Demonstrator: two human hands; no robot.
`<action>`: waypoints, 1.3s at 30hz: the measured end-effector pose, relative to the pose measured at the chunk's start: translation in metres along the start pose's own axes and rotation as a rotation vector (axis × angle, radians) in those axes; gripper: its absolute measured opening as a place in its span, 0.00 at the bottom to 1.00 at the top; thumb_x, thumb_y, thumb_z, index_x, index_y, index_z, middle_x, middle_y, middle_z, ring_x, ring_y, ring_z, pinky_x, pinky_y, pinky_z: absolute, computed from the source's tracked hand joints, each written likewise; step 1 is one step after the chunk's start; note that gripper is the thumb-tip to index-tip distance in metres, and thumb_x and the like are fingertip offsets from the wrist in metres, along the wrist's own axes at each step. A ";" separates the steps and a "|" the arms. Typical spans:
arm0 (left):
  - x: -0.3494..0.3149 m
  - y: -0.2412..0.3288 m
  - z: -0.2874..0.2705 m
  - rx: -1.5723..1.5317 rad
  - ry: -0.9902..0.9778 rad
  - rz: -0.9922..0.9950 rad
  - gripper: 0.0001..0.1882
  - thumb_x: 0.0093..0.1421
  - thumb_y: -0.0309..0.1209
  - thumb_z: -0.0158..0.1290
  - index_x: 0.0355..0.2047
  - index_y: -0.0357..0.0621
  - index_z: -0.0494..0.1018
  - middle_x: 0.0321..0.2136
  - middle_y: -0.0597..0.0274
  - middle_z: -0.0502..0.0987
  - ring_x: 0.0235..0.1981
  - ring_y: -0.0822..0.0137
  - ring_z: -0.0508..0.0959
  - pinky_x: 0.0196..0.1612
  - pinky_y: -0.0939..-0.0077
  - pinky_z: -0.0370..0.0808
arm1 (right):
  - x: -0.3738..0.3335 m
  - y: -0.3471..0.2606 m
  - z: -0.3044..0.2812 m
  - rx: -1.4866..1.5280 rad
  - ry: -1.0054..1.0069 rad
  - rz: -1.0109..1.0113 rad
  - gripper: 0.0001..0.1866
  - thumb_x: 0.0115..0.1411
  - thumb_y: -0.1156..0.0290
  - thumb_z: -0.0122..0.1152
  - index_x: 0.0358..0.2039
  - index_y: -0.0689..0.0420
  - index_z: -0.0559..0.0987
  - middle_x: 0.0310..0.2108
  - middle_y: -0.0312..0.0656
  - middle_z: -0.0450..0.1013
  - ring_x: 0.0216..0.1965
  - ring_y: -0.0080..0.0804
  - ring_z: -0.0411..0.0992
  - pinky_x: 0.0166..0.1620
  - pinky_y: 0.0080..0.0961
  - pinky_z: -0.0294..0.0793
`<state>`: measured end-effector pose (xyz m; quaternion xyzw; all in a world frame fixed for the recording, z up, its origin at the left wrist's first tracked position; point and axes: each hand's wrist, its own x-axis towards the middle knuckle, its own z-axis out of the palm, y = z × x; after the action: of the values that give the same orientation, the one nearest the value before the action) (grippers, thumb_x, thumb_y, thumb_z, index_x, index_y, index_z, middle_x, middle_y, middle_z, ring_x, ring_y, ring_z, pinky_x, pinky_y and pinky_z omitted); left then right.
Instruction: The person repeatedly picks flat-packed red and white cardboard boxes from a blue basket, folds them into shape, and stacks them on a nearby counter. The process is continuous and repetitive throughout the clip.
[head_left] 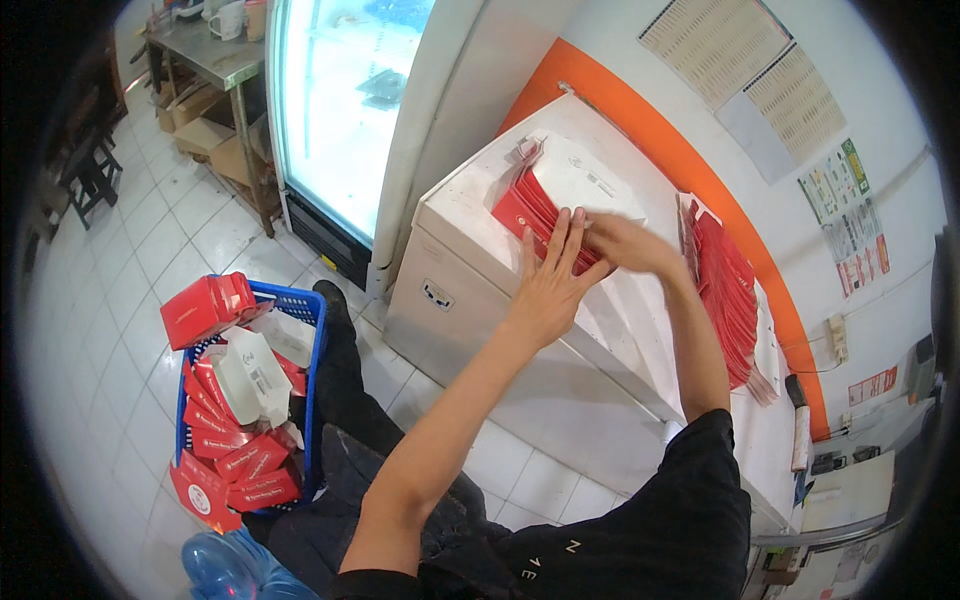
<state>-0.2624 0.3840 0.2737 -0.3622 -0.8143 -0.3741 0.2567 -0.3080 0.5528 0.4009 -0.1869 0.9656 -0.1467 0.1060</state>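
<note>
A stack of flat red-and-white food cartons (522,207) lies on the white chest freezer's lid (468,180), its red edges facing me and a white face on top. My left hand (551,282) rests against the stack's red near side, fingers stretched out and apart. At the stack's right end is my right hand (630,243), slightly blurred. Its fingertips are partly hidden behind my left hand, so I cannot see whether they grip a carton. Farther right on the lid lies a second, longer stack of flat red cartons (722,290).
On the tiled floor at left, a blue plastic basket (318,375) holds folded red-and-white boxes (250,375). A blue water jug (222,565) stands below it. The lit glass-door fridge (345,120) adjoins the freezer. Behind are a metal table (215,52) and a dark stool (92,172).
</note>
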 end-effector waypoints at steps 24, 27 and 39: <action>-0.507 -0.058 -0.213 0.693 0.432 -1.260 0.31 0.57 0.31 0.63 0.59 0.33 0.67 0.61 0.34 0.68 0.66 0.37 0.65 0.68 0.45 0.61 | 0.003 -0.105 0.079 -0.246 0.697 -0.171 0.26 0.73 0.58 0.59 0.63 0.64 0.73 0.58 0.48 0.75 0.59 0.37 0.72 0.62 0.35 0.69; -0.584 -0.049 -0.258 0.466 0.875 -1.587 0.36 0.56 0.38 0.67 0.59 0.31 0.67 0.58 0.33 0.71 0.65 0.41 0.67 0.67 0.50 0.63 | -0.004 -0.139 0.138 0.011 0.578 -0.230 0.23 0.70 0.66 0.63 0.61 0.63 0.74 0.60 0.48 0.74 0.62 0.41 0.70 0.66 0.37 0.66; -0.771 -0.118 -0.278 0.124 1.807 -1.988 0.43 0.58 0.47 0.70 0.61 0.25 0.67 0.58 0.40 0.74 0.60 0.50 0.74 0.66 0.56 0.68 | -0.021 -0.318 0.258 0.196 0.040 -0.497 0.23 0.66 0.74 0.63 0.61 0.59 0.74 0.62 0.52 0.71 0.65 0.49 0.68 0.68 0.42 0.64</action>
<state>0.1535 -0.1976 -0.1445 0.7616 -0.2924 -0.4695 0.3376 -0.1172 0.2161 0.2654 -0.4044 0.8730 -0.2645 0.0654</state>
